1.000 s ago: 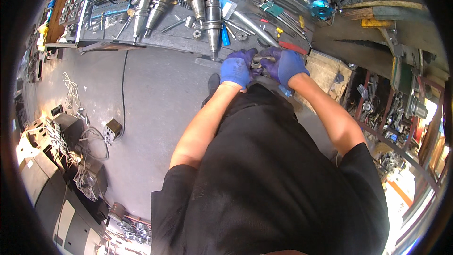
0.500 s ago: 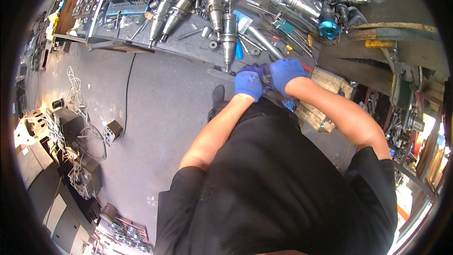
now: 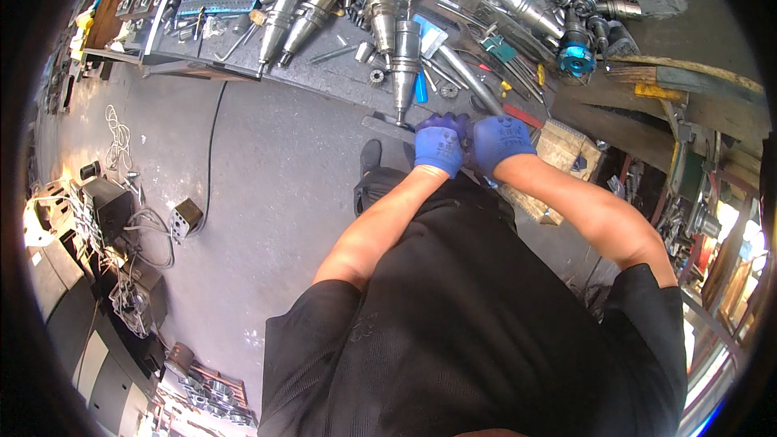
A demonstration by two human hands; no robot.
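Both of my hands wear blue gloves and meet close together at the front edge of the workbench [image 3: 324, 91]. My left hand [image 3: 439, 144] is closed, its fingers curled, with the back of the glove upward. Beside it my right hand [image 3: 499, 144] is also closed, bent inward at the wrist. Whatever lies between or under them is hidden by the gloves. Just beyond my left hand, a silver tapered tool holder [image 3: 405, 65] lies with its narrow end toward me. A metal bar [image 3: 469, 79] slants toward my right hand, near a red handle [image 3: 523, 116].
More tool holders [image 3: 312, 16] and loose metal parts crowd the bench. A blue milling cutter [image 3: 576, 58] sits at the far right. Wooden blocks [image 3: 573, 146] stand right of my hands. Down left, a cable [image 3: 212, 142] and a small metal box [image 3: 185, 217] lie on the floor.
My right hand has turned so more of the glove's back shows. Both hands stay close together at the bench edge. The whole view has shifted slightly.
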